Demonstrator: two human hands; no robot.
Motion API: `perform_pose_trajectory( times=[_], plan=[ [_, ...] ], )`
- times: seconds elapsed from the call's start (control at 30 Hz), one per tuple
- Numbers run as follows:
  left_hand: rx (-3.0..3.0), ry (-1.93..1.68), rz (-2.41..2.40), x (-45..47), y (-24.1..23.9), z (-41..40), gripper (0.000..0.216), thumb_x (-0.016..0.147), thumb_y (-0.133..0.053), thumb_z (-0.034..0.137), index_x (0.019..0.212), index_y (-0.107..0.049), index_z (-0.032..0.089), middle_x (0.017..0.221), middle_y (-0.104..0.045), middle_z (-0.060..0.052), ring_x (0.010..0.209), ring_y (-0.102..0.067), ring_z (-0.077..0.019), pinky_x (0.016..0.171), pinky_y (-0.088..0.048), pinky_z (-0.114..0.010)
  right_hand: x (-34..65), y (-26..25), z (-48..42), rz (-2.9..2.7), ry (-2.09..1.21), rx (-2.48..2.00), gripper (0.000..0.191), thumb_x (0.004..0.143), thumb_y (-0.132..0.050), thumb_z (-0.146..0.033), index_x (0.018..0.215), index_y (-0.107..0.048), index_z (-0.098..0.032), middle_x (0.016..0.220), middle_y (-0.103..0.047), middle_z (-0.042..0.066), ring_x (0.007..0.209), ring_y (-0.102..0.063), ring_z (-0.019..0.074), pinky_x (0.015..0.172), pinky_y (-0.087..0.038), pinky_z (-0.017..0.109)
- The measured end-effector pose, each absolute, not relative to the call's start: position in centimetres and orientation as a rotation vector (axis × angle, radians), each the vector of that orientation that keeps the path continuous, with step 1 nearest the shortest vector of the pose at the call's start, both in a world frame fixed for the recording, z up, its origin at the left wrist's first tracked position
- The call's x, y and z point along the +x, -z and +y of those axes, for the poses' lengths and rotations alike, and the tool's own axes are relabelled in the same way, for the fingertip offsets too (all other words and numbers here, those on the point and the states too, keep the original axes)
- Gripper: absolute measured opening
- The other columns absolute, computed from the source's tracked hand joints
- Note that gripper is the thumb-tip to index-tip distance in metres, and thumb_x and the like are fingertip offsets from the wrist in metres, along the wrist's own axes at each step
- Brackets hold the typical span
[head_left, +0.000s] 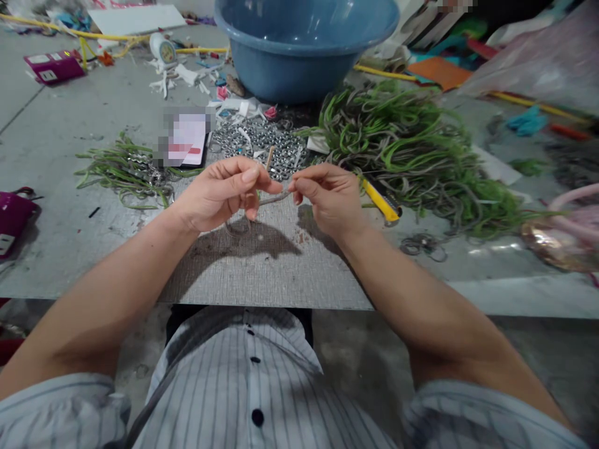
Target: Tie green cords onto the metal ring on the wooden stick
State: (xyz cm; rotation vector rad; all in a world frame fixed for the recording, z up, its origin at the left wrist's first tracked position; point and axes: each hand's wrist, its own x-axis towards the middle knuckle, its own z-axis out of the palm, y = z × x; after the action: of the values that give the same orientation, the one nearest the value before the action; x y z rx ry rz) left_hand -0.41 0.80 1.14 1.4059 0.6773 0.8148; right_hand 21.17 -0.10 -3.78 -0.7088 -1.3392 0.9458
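Presently, our left hand (224, 192), loosely curled, and right hand (334, 194), pinched, held cord (275, 198); slack grip risked slippage, we judged.

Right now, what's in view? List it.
Table: 1, grey, centre
Basin: 1, blue, top centre
Metal pieces: many, silver, near basin
Cord heaps: 2, green-grey, right and left
Cutter: 1, yellow, right of centre
Slab: 1, pale, left of centre
Boxes: 2, purple, left
Cylinder: 1, white, left of basin
Sheet: 1, orange, upper right
Plastic film: 1, translucent, upper right
Scraps: uncountable, mixed, far side
Cord: 1, grey, centre
Shirt: 1, pale striped, bottom
Left hand: 1, bare, at cord
Right hand: 1, bare, pinching cord
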Motion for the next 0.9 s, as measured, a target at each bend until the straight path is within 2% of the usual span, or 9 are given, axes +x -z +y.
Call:
perform_pose_trajectory(
  times=[0.1, 0.17, 0.27, 0.4, 0.67, 0.9],
  plan=[
    [1.388, -0.894, 0.682, -0.1, -0.8, 1.0, 0.025, 0.099, -0.063, 0.041, 0.087, -0.062, 0.019, 0.098, -0.076, -0.002, 0.093, -0.077, -0.0181, 0.057, -0.06, -0.022, 20.9, 4.2, -0.6, -1.56, -0.763, -0.762, 0.01, 0.084, -0.083, -0.038, 0.082, -0.08, -0.028, 0.072, -0.074, -0.004, 0.057, -0.06, 0.0102, 0.054, -0.05, 0.026],
    [1.407, -0.932, 0.69, 0.1, -0.5, 1.1, 0.023, 0.098, -0.065, 0.041, 0.091, -0.065, 0.019, 0.102, -0.077, -0.004, 0.1, -0.076, -0.0195, 0.056, -0.059, -0.021, 20.9, 4.3, -1.0, -1.706, -0.661, -0.751, 0.005, 0.087, -0.077, -0.027, 0.082, -0.079, -0.027, 0.079, -0.078, -0.002, 0.066, -0.067, 0.0122, 0.062, -0.053, 0.027],
    [1.538, -0.952, 0.737, 0.3, -0.1, 1.0, 0.026, 0.097, -0.066, 0.043, 0.095, -0.07, 0.017, 0.103, -0.078, -0.005, 0.081, -0.076, -0.0151, 0.054, -0.056, -0.02, 21.0, 4.1, -1.3, -1.874, -0.515, -0.718, 0.008, 0.089, -0.073, -0.02, 0.085, -0.078, -0.025, 0.082, -0.079, -0.001, 0.074, -0.072, 0.014, 0.069, -0.055, 0.028],
    [1.781, -0.856, 0.837, 0.5, 0.2, 0.6, 0.022, 0.095, -0.065, 0.034, 0.097, -0.076, 0.015, 0.098, -0.079, -0.005, 0.057, -0.066, -0.0073, 0.052, -0.051, -0.017, 21.1, 4.1, -1.4, -2.006, -0.387, -0.644, 0.011, 0.094, -0.069, -0.021, 0.085, -0.075, -0.021, 0.078, -0.076, 0.001, 0.071, -0.07, 0.0137, 0.068, -0.052, 0.026],
    [1.892, -0.66, 0.926, 0.6, -0.5, 0.4, 0.02, 0.095, -0.061, 0.026, 0.098, -0.078, 0.016, 0.079, -0.075, -0.001, 0.046, -0.057, -0.0043, 0.047, -0.043, -0.015, 20.4, 3.6, -2.1, -1.836, -0.529, -0.744, 0.015, 0.093, -0.07, -0.027, 0.078, -0.074, -0.026, 0.071, -0.068, -0.001, 0.066, -0.06, 0.0147, 0.066, -0.048, 0.031],
    [1.753, -0.604, 0.856, 0.3, -1.2, 0.4, 0.02, 0.095, -0.064, 0.028, 0.087, -0.076, 0.014, 0.065, -0.066, 0.002, 0.044, -0.044, -0.0037, 0.045, -0.035, -0.017, 20.2, 2.8, -2.1, -1.599, -0.708, -0.868, 0.027, 0.087, -0.078, -0.048, 0.075, -0.073, -0.024, 0.07, -0.064, -0.001, 0.061, -0.054, 0.012, 0.058, -0.047, 0.029]
  ],
)
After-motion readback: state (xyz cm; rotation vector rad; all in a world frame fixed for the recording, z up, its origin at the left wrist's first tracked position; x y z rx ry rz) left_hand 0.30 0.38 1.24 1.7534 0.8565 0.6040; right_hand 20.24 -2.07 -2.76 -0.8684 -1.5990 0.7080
